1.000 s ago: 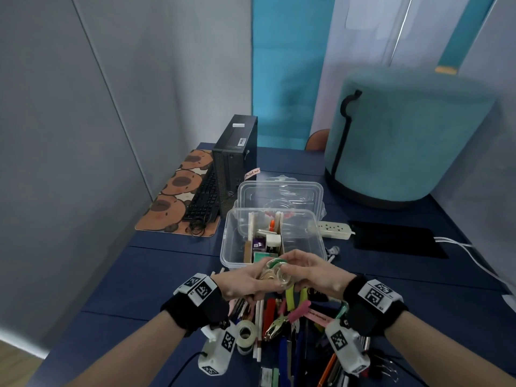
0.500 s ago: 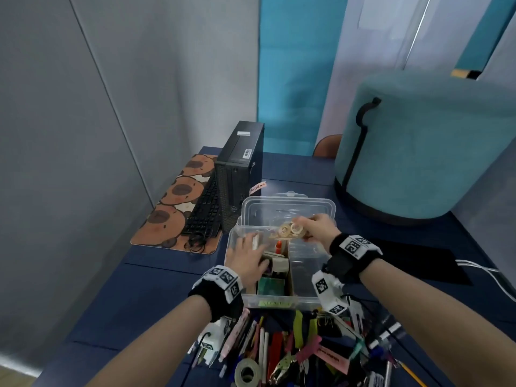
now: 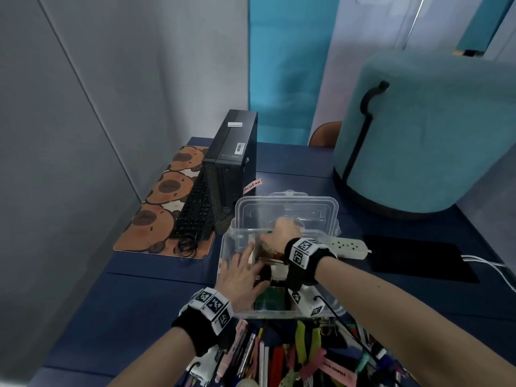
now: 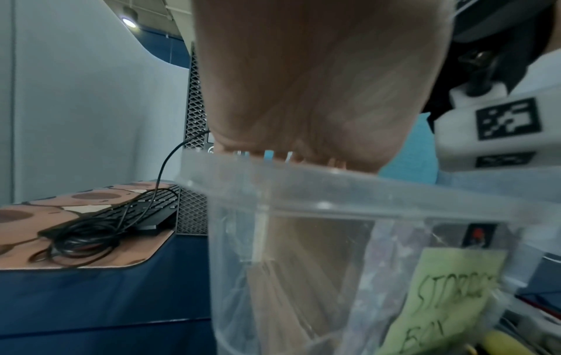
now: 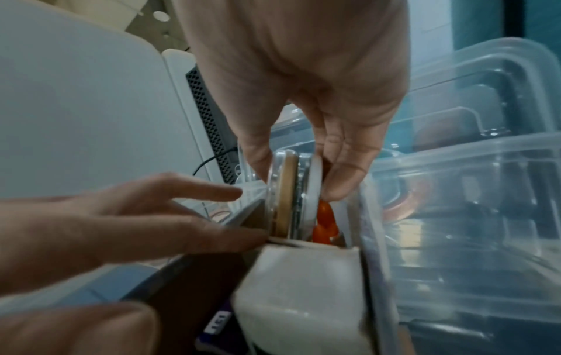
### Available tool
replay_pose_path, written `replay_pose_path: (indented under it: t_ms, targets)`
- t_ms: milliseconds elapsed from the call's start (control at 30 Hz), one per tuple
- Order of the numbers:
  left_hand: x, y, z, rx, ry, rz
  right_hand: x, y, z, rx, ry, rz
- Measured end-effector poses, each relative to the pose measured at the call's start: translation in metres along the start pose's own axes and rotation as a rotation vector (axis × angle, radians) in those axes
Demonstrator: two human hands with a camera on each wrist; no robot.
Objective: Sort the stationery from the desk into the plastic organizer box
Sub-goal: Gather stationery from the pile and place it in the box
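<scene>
A clear plastic organizer box (image 3: 229,247) stands mid-desk, its lid (image 3: 287,210) lying just behind it. My right hand (image 3: 282,233) reaches into the box's far middle compartment and pinches a stack of small tape rolls (image 5: 293,189) between thumb and fingers, held on edge above an orange item (image 5: 325,221). My left hand (image 3: 243,275) lies inside the box with fingers spread and straight, pressing against the items and a divider beside the rolls; in the right wrist view its fingers (image 5: 170,192) point at the rolls. A pile of pens and clips (image 3: 282,356) lies near the desk's front edge.
A white box (image 5: 303,295) and a dark purple one (image 5: 194,300) sit in the near compartment. A green label (image 4: 440,300) is stuck on the organizer's front. A black computer case (image 3: 231,163), keyboard (image 3: 195,210), power strip (image 3: 349,247) and teal stool (image 3: 424,135) surround the box.
Both hands moved from the pile up into the box. The right hand carried the tape rolls over the box and lowered them into a compartment; the left hand spread inside the box.
</scene>
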State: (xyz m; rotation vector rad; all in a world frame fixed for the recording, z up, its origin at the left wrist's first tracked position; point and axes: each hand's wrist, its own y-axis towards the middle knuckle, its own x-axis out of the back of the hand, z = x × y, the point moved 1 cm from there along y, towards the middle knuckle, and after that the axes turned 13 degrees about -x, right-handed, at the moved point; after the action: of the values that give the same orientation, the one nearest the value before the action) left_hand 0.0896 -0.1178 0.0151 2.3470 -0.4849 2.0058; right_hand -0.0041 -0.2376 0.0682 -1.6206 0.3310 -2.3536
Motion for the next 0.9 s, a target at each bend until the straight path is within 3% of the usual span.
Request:
replay_pose_path:
  t_ms: [100,200,267,567,767,900]
  targets:
    - [0.006,0.002,0.003,-0.004,-0.126,-0.082,0.000,-0.007,0.010,0.062,-0.116,-0.077]
    - [0.018,0.010,0.011,0.049,-0.319,-0.353,0.000,-0.009,0.015,0.095,-0.146,-0.080]
    - [0.022,0.019,0.017,0.109,-0.356,-0.431,0.000,-0.007,0.017,0.094,-0.150,-0.040]
    - [0.021,0.039,0.025,0.160,-0.353,-0.382,-0.007,0.006,0.003,0.098,-0.037,0.133]
    - [0.031,0.032,0.032,0.030,-0.273,-0.304,0.002,0.006,-0.006,0.157,-0.149,0.216]
    - [0.037,0.031,0.032,-0.156,0.038,-0.123,0.006,0.006,-0.017,0.239,-0.288,0.181]
